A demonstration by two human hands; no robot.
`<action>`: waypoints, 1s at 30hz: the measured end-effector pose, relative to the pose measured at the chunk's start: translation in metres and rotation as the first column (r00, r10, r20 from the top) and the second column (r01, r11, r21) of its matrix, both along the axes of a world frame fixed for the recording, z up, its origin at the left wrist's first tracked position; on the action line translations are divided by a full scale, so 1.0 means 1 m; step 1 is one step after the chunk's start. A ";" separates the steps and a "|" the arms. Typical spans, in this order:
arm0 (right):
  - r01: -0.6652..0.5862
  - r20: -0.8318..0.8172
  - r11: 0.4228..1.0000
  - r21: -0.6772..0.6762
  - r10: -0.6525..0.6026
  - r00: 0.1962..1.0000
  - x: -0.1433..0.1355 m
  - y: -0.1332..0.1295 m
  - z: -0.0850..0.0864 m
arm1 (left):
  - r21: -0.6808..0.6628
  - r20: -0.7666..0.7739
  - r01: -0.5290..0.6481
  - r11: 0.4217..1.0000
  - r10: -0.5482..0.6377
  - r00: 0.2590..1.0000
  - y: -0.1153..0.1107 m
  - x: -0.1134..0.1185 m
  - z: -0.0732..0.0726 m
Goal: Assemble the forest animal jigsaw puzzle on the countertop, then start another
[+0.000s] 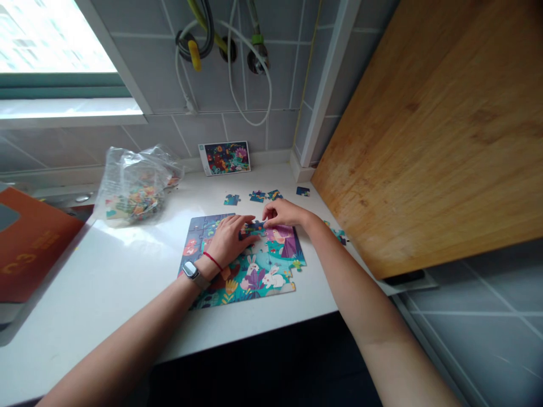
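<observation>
A partly joined jigsaw puzzle point(258, 285) lies on the white counter, with white rabbits, purple leaves and teal ground in its picture. My left hand point(232, 237) rests on its upper middle, fingers stretched out and thumb held apart. At the puzzle's upper edge my right hand point(282, 215) is closed in a pinch on a dark blue puzzle piece point(257, 225), partly covered by the fingertips. Just beyond the hands are several loose pieces, among them a blue one point(232, 199), a patterned one point(257, 196) and a dark one point(302, 191).
A picture card point(225, 157) leans against the tiled wall. To the left stand a clear plastic bag point(136, 192) of puzzle pieces and an orange package point(34, 243). A wooden panel point(445, 135) slants along the right, with more pieces point(340, 236) beside its lower edge.
</observation>
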State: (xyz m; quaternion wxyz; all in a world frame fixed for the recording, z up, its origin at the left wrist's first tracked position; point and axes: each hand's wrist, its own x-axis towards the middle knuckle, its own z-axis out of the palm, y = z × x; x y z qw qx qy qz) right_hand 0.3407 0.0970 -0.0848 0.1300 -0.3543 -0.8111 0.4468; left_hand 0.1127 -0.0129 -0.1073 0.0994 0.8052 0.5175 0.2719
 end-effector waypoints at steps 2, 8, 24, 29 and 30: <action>-0.008 0.006 1.000 0.005 0.008 1.000 0.000 0.000 0.000 | -0.014 0.029 -0.009 1.000 0.010 1.000 0.000 -0.001 0.000; -0.013 0.017 1.000 0.003 0.013 1.000 -0.003 -0.002 -0.001 | -0.031 0.027 0.015 0.999 -0.014 1.000 0.001 -0.002 0.002; -0.023 0.046 0.999 0.041 0.021 0.999 -0.007 -0.004 -0.002 | 0.036 -0.139 0.036 0.999 -0.031 0.990 0.003 -0.006 0.004; -0.011 0.065 0.998 0.067 0.006 0.998 -0.007 -0.004 -0.003 | 0.055 -0.134 0.028 0.998 -0.021 0.991 0.002 -0.005 0.002; -0.005 0.059 0.997 0.081 0.000 0.998 -0.006 -0.004 -0.003 | 0.055 -0.130 0.031 0.998 -0.023 0.991 0.002 -0.005 0.002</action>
